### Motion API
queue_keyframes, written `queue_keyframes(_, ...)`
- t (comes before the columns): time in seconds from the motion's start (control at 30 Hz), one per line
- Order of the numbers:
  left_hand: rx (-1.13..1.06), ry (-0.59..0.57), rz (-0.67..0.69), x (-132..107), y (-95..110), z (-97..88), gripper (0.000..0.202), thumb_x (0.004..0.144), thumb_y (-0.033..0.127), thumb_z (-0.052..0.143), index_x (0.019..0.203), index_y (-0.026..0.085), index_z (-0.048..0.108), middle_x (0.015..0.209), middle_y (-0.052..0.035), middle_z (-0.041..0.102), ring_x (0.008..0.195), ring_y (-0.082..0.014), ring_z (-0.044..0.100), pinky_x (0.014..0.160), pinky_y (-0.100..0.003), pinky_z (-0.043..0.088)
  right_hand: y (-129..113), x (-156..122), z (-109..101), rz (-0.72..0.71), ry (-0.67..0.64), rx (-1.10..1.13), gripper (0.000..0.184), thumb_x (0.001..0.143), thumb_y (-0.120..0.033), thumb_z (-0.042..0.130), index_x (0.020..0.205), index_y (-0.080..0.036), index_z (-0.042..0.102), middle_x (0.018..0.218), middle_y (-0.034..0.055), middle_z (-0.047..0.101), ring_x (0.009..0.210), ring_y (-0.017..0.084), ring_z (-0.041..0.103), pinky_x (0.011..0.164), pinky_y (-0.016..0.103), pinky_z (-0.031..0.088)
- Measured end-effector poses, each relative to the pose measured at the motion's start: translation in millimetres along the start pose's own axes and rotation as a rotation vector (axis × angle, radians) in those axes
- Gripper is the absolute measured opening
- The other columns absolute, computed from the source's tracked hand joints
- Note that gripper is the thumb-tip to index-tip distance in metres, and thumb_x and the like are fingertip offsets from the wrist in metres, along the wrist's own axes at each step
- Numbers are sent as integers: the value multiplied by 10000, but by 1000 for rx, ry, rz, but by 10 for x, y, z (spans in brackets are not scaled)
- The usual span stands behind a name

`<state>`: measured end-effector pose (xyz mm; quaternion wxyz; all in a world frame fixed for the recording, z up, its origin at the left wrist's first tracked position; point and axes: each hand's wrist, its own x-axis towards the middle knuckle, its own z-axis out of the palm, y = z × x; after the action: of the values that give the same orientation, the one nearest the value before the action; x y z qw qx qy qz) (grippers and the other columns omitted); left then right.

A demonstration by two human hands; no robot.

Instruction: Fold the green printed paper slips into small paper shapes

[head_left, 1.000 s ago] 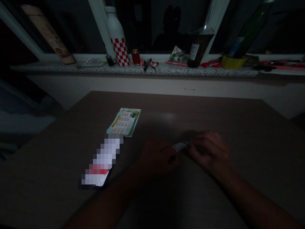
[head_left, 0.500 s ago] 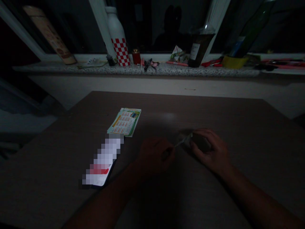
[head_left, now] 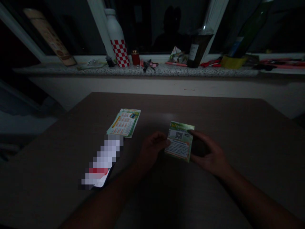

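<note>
In dim light, both my hands hold one small green and white printed card [head_left: 180, 141] just above the brown table [head_left: 226, 127], its printed face tilted up toward me. My left hand [head_left: 152, 151] pinches the card's left edge between thumb and fingers. My right hand [head_left: 208, 152] grips the card's right edge with curled fingers. To the left lies a small stack of similar printed cards [head_left: 124, 122] flat on the table.
A lit phone with a blurred screen [head_left: 102, 162] lies at the left of the table. The stone windowsill [head_left: 166, 70] behind holds a red-checked white bottle [head_left: 118, 38], a dark wine bottle [head_left: 199, 44], a green bottle [head_left: 250, 28], a small red jar [head_left: 135, 57] and clutter.
The card was held edge-on between my hands; it has now turned so its printed face shows. Both hands moved slightly up and away from me with it.
</note>
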<state>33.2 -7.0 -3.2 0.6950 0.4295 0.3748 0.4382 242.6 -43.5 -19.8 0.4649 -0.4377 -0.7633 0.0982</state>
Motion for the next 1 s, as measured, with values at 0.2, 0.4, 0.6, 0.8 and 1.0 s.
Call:
queue_keyframes(0.2,-4,-139,-66,-29,-24,53,207,641,234,749,690,152,566,637,41,595,586,-90,535,614,-221,416,-89,8,-14,-18,-110,1,622,668,-236,736,1252,-229,524,1136,115,656,951,260,673,780,349,561)
queue_keyframes(0.4,-54,-191,-6,-25,-38,14,170,693,210,690,831,161,604,728,17,632,670,-120,583,659,-240,439,-108,33,-52,-43,-94,24,621,635,-312,784,1204,-217,554,1087,110,688,928,260,680,786,343,553)
queue_keyframes(0.6,46,-364,63,-53,-50,-49,403,646,104,745,1006,191,587,929,-25,649,826,-166,626,722,-275,483,-72,34,-74,-66,-77,110,631,647,-524,756,1177,-231,579,1058,97,703,924,259,682,779,341,547)
queue_keyframes(0.8,153,-434,102,-79,-94,-55,508,567,123,833,1012,194,598,1018,-52,637,952,-218,618,807,-329,489,-91,34,-62,-62,-107,127,639,645,-509,760,1188,-222,583,1067,100,706,929,266,683,778,342,542)
queue_keyframes(1.0,181,-378,88,-64,-94,-83,501,540,154,851,987,181,627,955,-48,656,889,-211,629,770,-325,497,-97,34,-60,-70,-116,110,639,645,-449,767,1207,-221,568,1079,99,703,938,260,683,781,334,539)
